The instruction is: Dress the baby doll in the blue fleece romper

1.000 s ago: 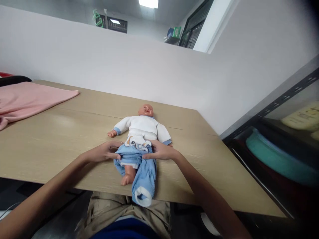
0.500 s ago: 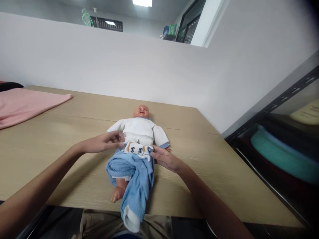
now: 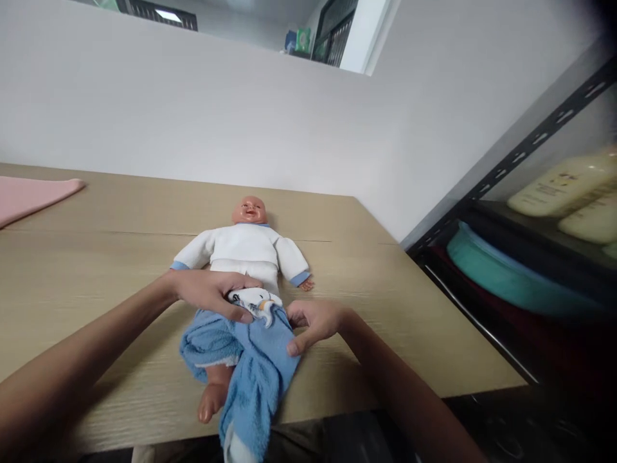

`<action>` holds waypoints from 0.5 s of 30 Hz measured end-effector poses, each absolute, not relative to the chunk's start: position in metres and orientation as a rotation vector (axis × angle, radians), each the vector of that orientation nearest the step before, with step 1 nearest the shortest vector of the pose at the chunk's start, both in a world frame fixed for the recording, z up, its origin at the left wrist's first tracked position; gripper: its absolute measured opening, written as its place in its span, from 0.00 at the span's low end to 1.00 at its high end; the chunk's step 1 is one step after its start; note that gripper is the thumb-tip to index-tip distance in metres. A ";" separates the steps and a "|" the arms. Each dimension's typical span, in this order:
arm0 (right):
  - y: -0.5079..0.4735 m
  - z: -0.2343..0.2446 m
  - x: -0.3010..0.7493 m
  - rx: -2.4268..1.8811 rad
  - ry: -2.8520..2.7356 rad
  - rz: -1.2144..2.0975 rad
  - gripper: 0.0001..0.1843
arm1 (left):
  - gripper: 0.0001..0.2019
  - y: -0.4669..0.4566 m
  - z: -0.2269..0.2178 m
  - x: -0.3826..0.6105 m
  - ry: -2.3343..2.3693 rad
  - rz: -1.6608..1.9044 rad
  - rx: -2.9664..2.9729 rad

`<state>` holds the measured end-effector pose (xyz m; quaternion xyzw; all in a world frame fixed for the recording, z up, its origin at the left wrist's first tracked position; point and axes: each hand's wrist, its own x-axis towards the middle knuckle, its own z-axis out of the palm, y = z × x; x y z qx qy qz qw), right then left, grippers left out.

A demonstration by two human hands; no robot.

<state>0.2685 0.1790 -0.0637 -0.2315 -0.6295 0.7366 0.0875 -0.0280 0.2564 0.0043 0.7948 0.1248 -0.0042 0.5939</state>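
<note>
Lengthwise, the doll [image 3: 243,247] lies on its back on the table [image 3: 96,257], head pointing away from the person and feet toward them, so its long axis runs straight out between the two arms. Both hands meet at the doll's waist. The left hand [image 3: 212,292] lies across the belly from the doll's right side, fingers curled down over the waistband of the blue trousers [image 3: 255,366] beside a small printed patch. The right hand [image 3: 313,319] sits just off the doll's other hip, half closed, thumb and fingers pinching the trouser cloth. Below the doll's waist one bare foot [image 3: 208,406] sticks out, while the other trouser leg (it looks empty) trails over the table's near edge. Neither hand is clearly the nearer
</note>
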 end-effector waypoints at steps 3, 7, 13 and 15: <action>0.175 -0.064 0.271 -0.673 -1.778 2.100 0.27 | 0.25 0.255 -0.004 -0.028 0.322 0.002 1.832; 0.166 -0.067 0.263 -0.643 -1.451 2.049 0.29 | 0.22 0.250 -0.002 -0.024 0.187 -0.150 1.746; 0.162 -0.052 0.259 -0.782 -1.542 2.130 0.34 | 0.23 0.253 -0.010 -0.026 0.160 -0.045 1.753; 0.162 -0.045 0.263 -0.781 -1.661 2.178 0.39 | 0.24 0.257 -0.014 -0.028 0.195 -0.014 1.775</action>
